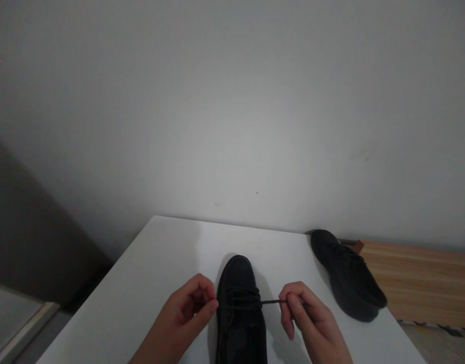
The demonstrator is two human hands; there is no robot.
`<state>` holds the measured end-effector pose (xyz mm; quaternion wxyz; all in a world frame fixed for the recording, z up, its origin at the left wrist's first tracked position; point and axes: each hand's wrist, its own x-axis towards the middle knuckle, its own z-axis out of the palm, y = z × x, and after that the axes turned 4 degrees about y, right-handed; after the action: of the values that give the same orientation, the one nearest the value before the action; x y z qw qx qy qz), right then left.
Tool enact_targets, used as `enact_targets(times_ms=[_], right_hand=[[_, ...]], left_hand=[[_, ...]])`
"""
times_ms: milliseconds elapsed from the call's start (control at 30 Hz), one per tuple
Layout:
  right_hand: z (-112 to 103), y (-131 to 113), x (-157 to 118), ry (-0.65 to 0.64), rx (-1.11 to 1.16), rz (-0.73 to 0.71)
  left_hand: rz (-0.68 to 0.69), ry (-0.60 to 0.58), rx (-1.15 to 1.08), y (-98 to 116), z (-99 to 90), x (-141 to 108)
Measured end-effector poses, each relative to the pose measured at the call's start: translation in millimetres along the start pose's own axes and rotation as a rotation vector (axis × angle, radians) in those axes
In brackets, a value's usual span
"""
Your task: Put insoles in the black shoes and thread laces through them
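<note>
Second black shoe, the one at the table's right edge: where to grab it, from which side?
Grip the second black shoe across its middle, over the laces, coming from above and the right. It lies free on the white table, toe toward the wall, heel near the table's edge, so that side is open. Both hands, left hand and right hand, are pinching lace ends on the near shoe.

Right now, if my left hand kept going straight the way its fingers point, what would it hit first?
The left hand points right, toward the black shoe between both hands. Its fingertips already sit at the shoe's side by the lace, so it would likely meet the shoe first; depth is unclear.
</note>
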<state>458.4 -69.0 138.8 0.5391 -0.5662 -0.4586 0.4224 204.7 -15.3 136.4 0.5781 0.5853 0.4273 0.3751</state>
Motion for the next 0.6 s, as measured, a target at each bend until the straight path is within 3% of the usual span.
enact_targets(times_ms=[133, 233, 467, 600], right_hand=[[2, -14, -6, 0.055, 0.245, 0.027], [-2, -10, -5, 0.105, 0.394, 0.051], [-25, 21, 9, 0.209, 0.567, 0.094], [-22, 34, 13, 0.307, 0.688, 0.101]], left_hand=[[0.09, -0.081, -0.177, 3, -4.7, -7], [0.127, -0.105, -0.296, 1, -3.8, -8], [0.079, 0.121, -0.329, -17, -7.7, 0], [0.058, 0.172, -0.322, -26, -8.7, 0]])
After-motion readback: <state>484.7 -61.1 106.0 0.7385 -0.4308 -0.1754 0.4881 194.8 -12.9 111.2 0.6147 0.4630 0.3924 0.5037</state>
